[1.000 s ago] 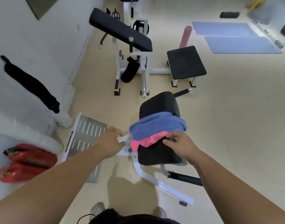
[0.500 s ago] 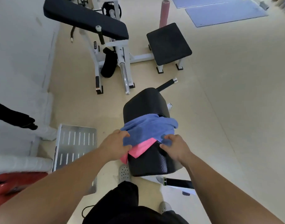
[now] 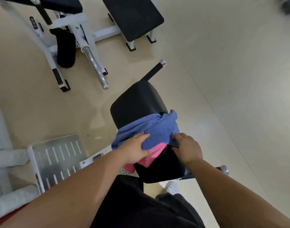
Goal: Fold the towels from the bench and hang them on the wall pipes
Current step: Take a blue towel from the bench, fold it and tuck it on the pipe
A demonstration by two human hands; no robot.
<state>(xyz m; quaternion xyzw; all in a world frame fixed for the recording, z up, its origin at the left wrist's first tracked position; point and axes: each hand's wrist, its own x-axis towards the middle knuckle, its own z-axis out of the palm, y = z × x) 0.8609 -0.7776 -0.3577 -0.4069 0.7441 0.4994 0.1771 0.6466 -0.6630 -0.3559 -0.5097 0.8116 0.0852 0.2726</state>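
1. The blue towel (image 3: 150,129) lies crumpled across the black bench pad (image 3: 136,102), on top of a pink towel (image 3: 153,153).
2. The left hand (image 3: 136,148) grips its near left edge, thumb on top. The right hand (image 3: 187,148) pinches its near right corner with curled fingers.
3. Neither towel looks folded or hung, so the task seems barely begun. No wall pipes are in view.
4. A slotted metal footplate (image 3: 58,155) lies to the left.

A white-framed weight machine (image 3: 78,28) stands on the beige floor (image 3: 223,79) at the upper left, a chrome bar (image 3: 95,68) sloping down from it beside a black roller pad (image 3: 65,48). To its right sits a square black padded seat (image 3: 132,17). A slotted metal footplate (image 3: 57,155) lies at the lower left. Black trousers (image 3: 141,206) and a white perforated shoe (image 3: 171,187) show at the bottom.
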